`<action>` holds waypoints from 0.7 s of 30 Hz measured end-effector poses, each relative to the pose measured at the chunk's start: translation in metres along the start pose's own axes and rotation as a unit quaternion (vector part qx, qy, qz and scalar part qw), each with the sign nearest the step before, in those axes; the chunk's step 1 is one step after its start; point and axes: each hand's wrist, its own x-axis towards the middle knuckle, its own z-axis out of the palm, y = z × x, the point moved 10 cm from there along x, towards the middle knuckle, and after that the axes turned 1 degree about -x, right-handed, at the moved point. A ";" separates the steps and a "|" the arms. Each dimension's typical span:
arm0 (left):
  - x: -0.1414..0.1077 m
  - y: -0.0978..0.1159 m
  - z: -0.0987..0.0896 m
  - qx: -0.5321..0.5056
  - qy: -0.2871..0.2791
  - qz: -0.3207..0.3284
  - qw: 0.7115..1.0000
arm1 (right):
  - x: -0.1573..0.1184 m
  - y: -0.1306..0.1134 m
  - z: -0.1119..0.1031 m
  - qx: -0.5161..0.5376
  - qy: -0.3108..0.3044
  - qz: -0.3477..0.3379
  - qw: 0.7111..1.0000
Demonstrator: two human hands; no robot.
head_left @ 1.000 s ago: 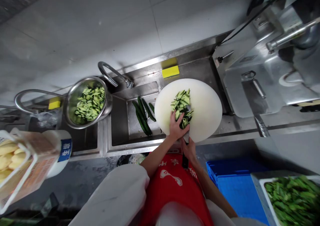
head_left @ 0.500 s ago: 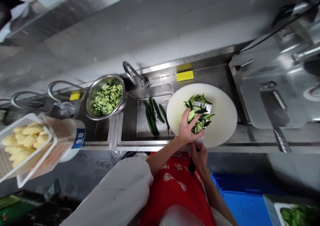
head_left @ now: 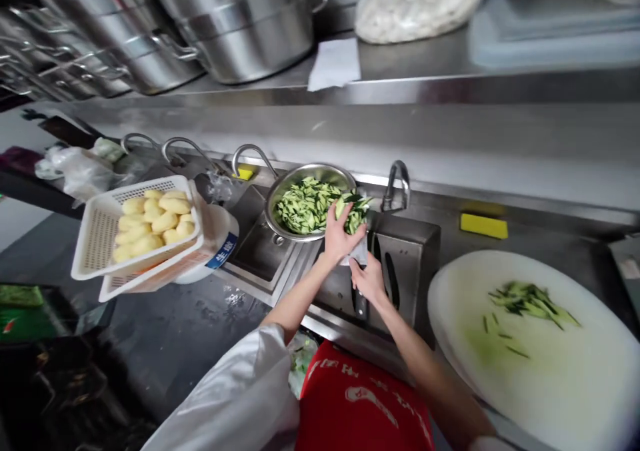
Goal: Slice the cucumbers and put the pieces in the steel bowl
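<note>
Over the sink, my right hand [head_left: 369, 279] grips a cleaver [head_left: 357, 255] near the base of its blade; the dark handle points down toward me. Sliced cucumber [head_left: 357, 216] is heaped on the flat of the blade. My left hand [head_left: 341, 238] holds that heap, fingers spread across it. Blade and slices are at the right rim of a steel bowl [head_left: 271, 216], which contains many pale green cucumber slices [head_left: 309, 204]. Whole cucumbers [head_left: 391, 279] lie in the sink below, partly hidden by my hands. More cut pieces [head_left: 533, 301] rest on the round white cutting board [head_left: 570, 384].
A tap [head_left: 397, 184] rises behind the sink, right of the bowl. Peeled potatoes [head_left: 155, 221] fill a white basket [head_left: 97, 238] at left. A yellow sponge [head_left: 483, 226] lies behind the board. Overhead runs a shelf [head_left: 400, 88] with large steel pots [head_left: 245, 31].
Both hands have carried the cleaver and its load of slices leftward from the cutting board to the bowl's rim. Some pieces stayed on the board. My view has swung left.
</note>
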 end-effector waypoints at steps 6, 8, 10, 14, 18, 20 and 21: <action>0.088 -0.183 -0.024 -0.040 0.027 -0.159 0.986 | 0.111 -0.051 0.107 -0.066 -0.048 0.011 0.997; 0.105 -0.225 -0.024 -0.024 0.023 -0.187 0.982 | 0.125 -0.049 0.113 -0.066 -0.049 0.026 0.996; 0.113 -0.254 -0.024 0.015 0.004 -0.210 0.978 | 0.130 -0.042 0.110 -0.052 -0.041 0.046 0.997; 0.114 -0.235 -0.013 0.029 -0.074 -0.098 0.992 | 0.133 -0.032 0.104 -0.035 -0.021 0.086 0.995; 0.089 -0.172 0.015 -0.016 -0.234 0.103 0.967 | 0.131 -0.034 0.116 -0.007 -0.080 0.095 0.992; 0.088 -0.182 0.016 -0.007 -0.258 0.084 0.963 | 0.121 -0.040 0.116 -0.003 -0.122 0.080 0.989; 0.093 -0.198 0.012 0.002 -0.255 0.044 0.966 | 0.113 -0.042 0.110 -0.007 -0.136 0.071 0.988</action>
